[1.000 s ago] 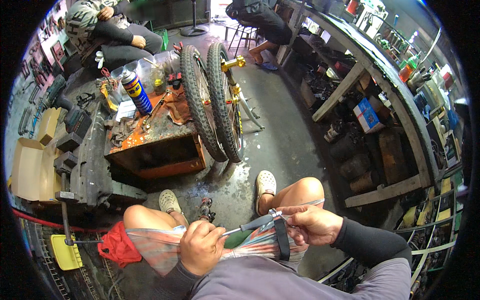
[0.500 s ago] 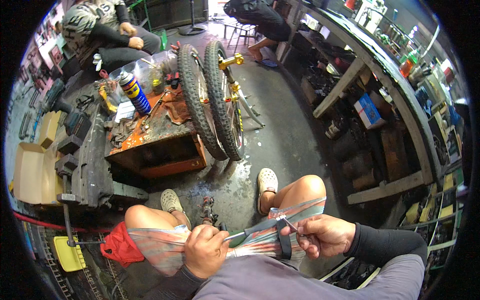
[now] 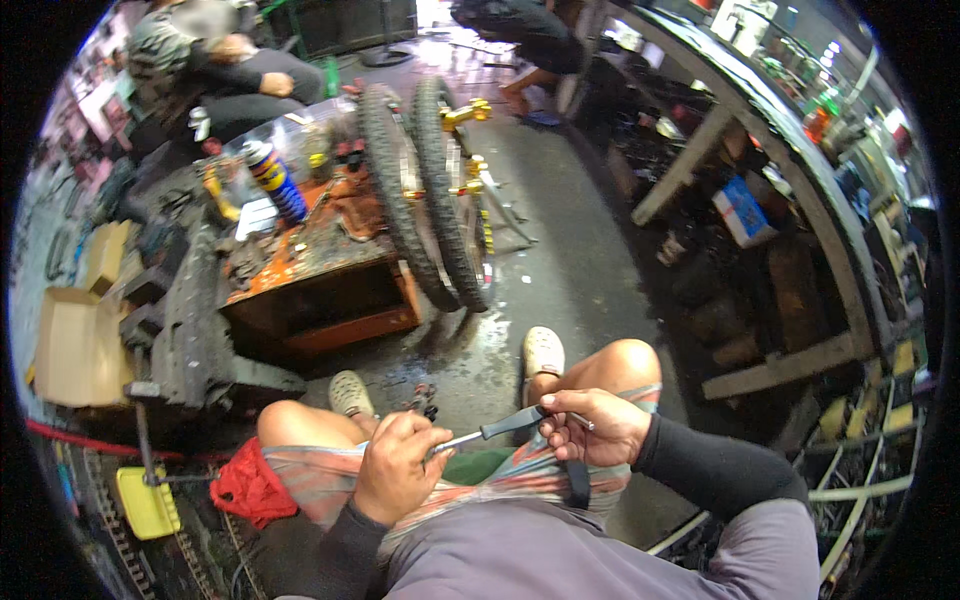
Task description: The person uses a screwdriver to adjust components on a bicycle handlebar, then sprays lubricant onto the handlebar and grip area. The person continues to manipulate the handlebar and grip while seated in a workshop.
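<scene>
A screwdriver (image 3: 513,423) with a grey-blue handle lies across my lap, its metal shaft pointing left. My left hand (image 3: 398,463) is closed around the shaft. My right hand (image 3: 598,425) pinches near the end of the handle with thumb and forefinger. A short thin metal piece (image 3: 583,422) also sticks out of the right hand's fingers; its kind does not show. Below the right hand a dark strap (image 3: 577,483) lies over my patterned shorts. Between my feet, on the floor, stands a small dark part (image 3: 422,402), too blurred to name.
Ahead stands an orange-topped box table (image 3: 330,315) with a blue spray can (image 3: 275,182). Two bicycle tyres (image 3: 400,210) lean at its right side. A heavy workbench (image 3: 780,375) runs along the right. A yellow tray (image 3: 148,502) and red cloth (image 3: 255,485) are at lower left. Two people are farther back.
My right hand has moved left and up, from beyond the screwdriver onto its handle end. The left hand has shifted slightly left and the screwdriver has risen. The whole view has shifted a little.
</scene>
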The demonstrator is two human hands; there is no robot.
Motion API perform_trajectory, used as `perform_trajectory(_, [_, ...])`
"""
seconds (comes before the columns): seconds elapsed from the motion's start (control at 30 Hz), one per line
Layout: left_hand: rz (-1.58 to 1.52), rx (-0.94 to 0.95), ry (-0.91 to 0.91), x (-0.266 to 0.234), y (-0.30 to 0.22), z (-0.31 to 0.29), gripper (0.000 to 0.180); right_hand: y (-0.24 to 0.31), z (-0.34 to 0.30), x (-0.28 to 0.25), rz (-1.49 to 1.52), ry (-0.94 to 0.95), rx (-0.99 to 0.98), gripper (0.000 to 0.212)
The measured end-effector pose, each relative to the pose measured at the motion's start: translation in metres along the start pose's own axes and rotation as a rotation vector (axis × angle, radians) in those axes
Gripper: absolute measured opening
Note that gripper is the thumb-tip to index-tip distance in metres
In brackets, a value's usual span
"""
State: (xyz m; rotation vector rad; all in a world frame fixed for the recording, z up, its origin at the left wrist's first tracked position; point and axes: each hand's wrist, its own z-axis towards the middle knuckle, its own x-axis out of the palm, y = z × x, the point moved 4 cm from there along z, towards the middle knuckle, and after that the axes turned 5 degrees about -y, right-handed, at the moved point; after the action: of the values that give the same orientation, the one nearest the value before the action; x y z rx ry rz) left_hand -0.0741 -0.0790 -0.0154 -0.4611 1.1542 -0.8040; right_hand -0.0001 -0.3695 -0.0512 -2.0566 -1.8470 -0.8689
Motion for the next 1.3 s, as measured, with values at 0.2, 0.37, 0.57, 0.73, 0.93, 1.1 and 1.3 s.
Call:
perform_trajectory(0.2, [-0.153,-0.046,0.126,-0.050,0.055,0.025,0.027,-0.040,0.033,0.057,0.232,0.163,-0.006,0.020])
perform_trajectory(0.37, [-0.138,-0.092,0.122,-0.062,0.080,0.026,0.023,-0.032,0.035,0.080,-0.107,0.127,-0.235,0.018])
perform_trajectory(0.57, [-0.198,-0.056,0.169,-0.050,0.078,0.028,0.019,-0.037,0.039,0.050,0.018,0.194,-0.096,0.024])
perform_trajectory(0.73, [-0.207,-0.044,0.254,-0.040,0.065,0.035,0.021,-0.038,0.032,0.028,0.038,0.257,-0.087,0.019])
perform_trajectory(0.93, [-0.250,-0.086,0.289,-0.043,0.067,0.034,0.026,-0.046,0.021,0.035,0.058,0.271,-0.034,0.018])
perform_trajectory(1.1, [-0.264,-0.138,0.285,-0.044,0.073,0.036,0.027,-0.041,0.035,0.029,-0.042,0.200,-0.072,0.022])
perform_trajectory(1.3, [-0.335,-0.205,0.256,-0.042,0.083,0.025,0.031,-0.037,0.029,0.035,-0.101,0.204,-0.119,0.023])
